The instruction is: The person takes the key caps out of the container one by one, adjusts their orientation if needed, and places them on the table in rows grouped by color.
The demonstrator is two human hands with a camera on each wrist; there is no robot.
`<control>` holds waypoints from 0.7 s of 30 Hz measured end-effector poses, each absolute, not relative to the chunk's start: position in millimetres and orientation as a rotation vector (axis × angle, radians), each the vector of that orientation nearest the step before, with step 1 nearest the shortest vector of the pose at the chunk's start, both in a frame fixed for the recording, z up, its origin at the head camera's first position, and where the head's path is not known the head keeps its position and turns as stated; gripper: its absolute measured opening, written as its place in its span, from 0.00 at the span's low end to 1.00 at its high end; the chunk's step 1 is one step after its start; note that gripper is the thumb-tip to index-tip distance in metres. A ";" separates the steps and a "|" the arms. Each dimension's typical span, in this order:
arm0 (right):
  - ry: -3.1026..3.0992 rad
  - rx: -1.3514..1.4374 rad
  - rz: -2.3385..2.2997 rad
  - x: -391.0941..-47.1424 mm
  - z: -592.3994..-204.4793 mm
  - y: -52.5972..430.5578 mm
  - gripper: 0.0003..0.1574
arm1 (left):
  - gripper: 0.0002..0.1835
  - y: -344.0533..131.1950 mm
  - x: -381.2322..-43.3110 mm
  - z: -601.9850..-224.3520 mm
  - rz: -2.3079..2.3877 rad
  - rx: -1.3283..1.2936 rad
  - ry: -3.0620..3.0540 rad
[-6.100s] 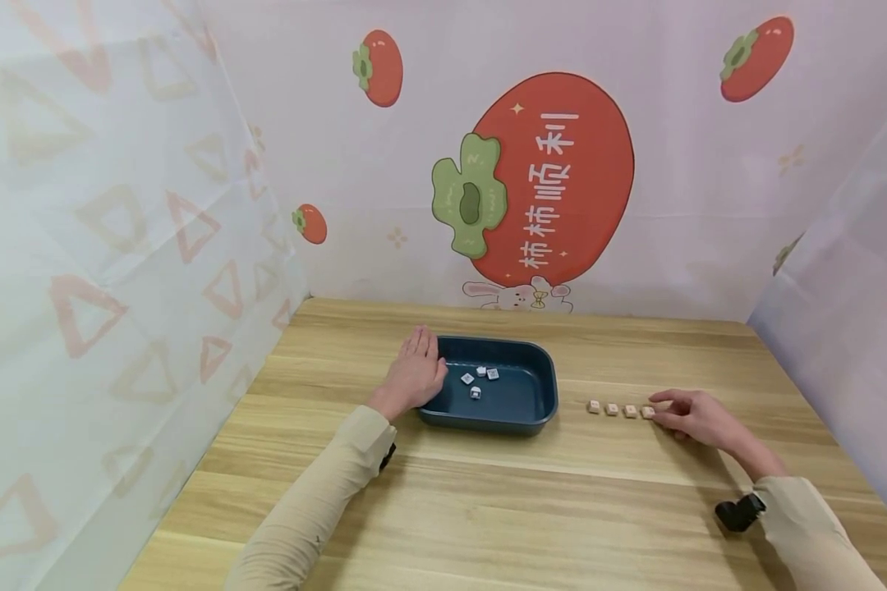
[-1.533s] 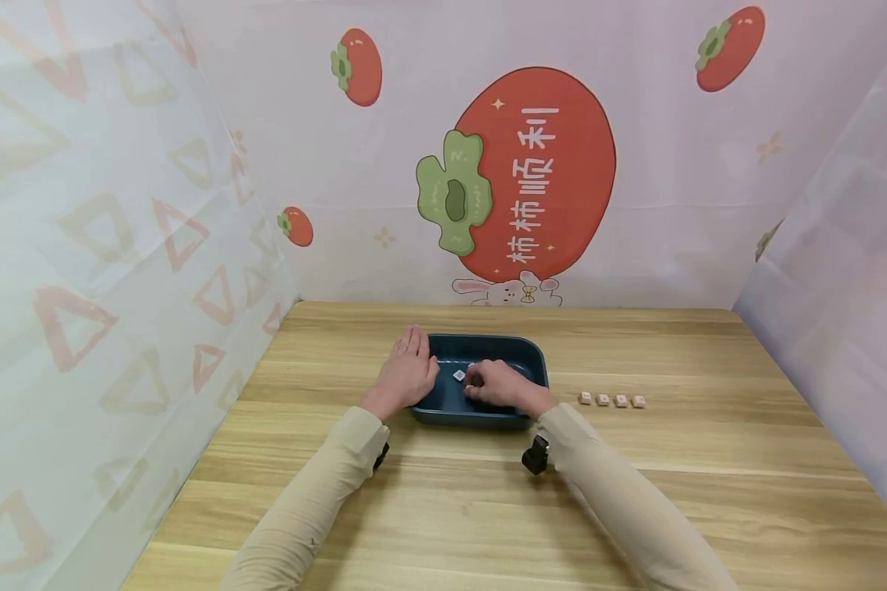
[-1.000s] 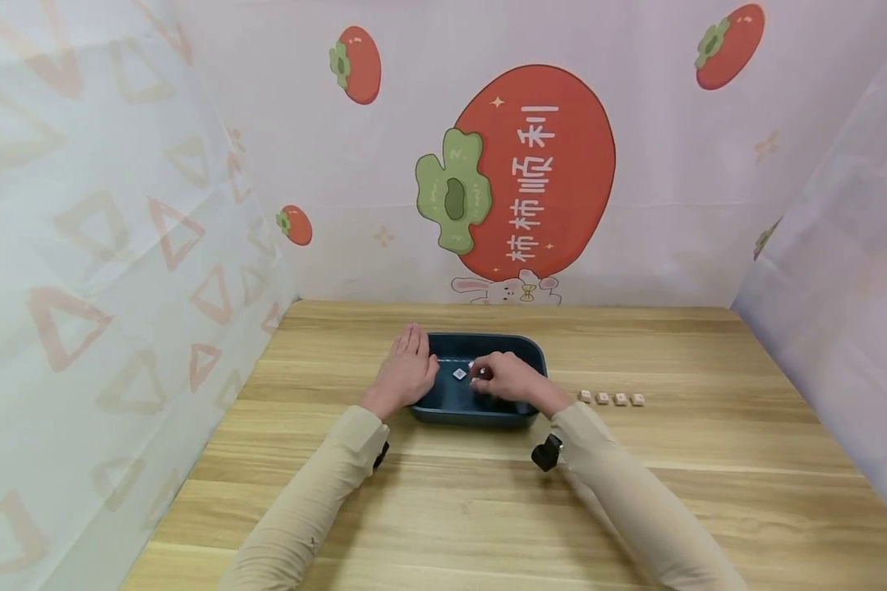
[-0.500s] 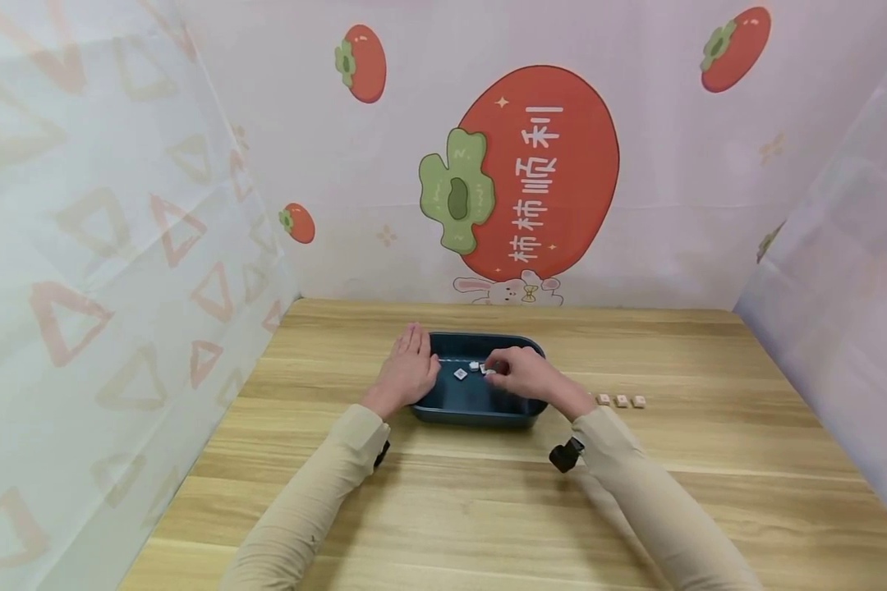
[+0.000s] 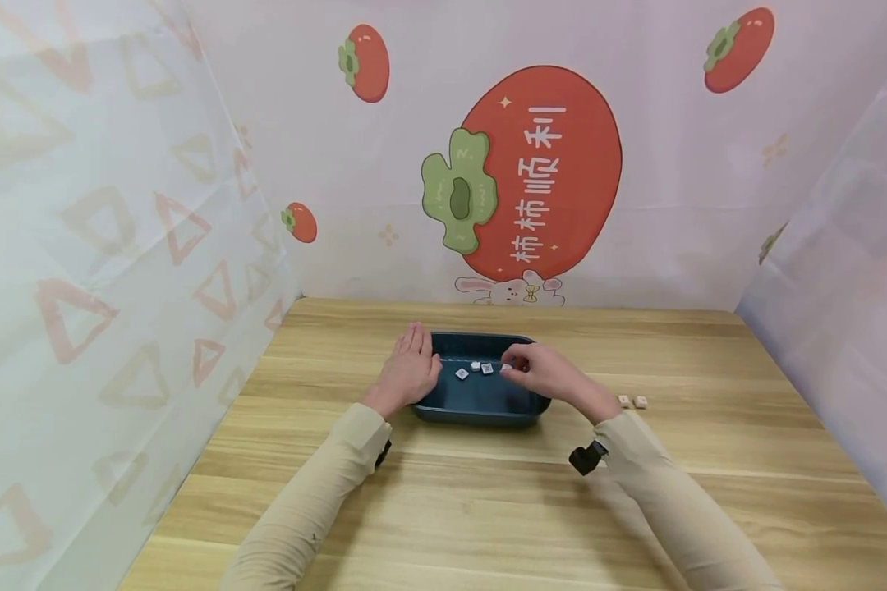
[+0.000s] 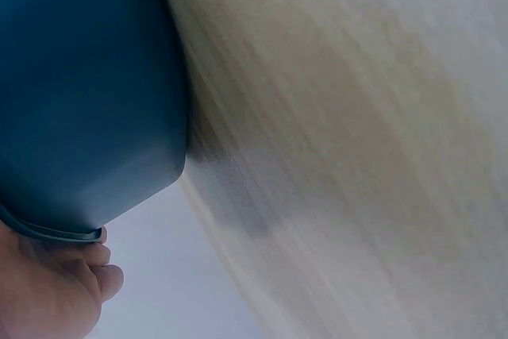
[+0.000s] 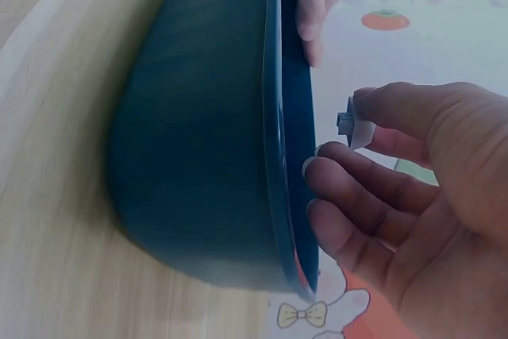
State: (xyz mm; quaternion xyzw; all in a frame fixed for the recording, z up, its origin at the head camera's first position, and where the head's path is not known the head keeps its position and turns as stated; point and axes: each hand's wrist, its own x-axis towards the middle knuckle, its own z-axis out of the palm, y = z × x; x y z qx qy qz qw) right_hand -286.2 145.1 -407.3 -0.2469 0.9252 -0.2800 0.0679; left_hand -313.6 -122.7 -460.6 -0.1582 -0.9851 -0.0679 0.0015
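Two bare hands at work over a deep blue rectangular tray (image 5: 480, 416) with rounded corners, set on a wood-grain tabletop (image 5: 429, 509) close to its far edge and somewhat nearer the left edge than the right. The left hand (image 5: 406, 371) is open and lies over the tray's left end, its fingers straight, side by side and directed toward the far edge; the left wrist view shows it in contact with the rim. The right hand (image 5: 543, 373), above the tray's right part, pinches a white keycap (image 7: 363, 130) between thumb and finger, the remaining fingers loosely bent; in the right wrist view the piece appears above the rim, its stem toward the tray. Three further keycaps lie on the tray floor: the leftmost keycap (image 5: 461, 373) turned cornerwise, the middle keycap (image 5: 476, 366) slightly farther back, and the right-hand keycap (image 5: 487, 368) just beside it. To the right of the tray, two pale keycaps (image 5: 631, 402) sit on the tabletop near the right wrist. Beige sleeves (image 5: 673, 497) cover both forearms, and a black device (image 5: 587, 458) is worn at the right wrist. Behind the far edge hangs a white backdrop (image 5: 680, 189) printed with red persimmons (image 5: 587, 176) and a rabbit (image 5: 507, 292).
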 end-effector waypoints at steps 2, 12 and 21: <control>2.796 -0.743 -0.843 -286.1 -407.8 148.8 0.17 | 0.34 -122.9 -313.4 -459.8 -0.196 -0.496 -3.092; 2.804 -0.708 -0.883 -279.2 -407.8 176.0 0.16 | 0.34 -122.6 -311.6 -457.6 -0.189 -0.521 -3.087; 2.759 -0.639 -0.932 -273.1 -406.8 199.9 0.14 | 0.34 -123.3 -312.4 -458.0 -0.206 -0.507 -3.092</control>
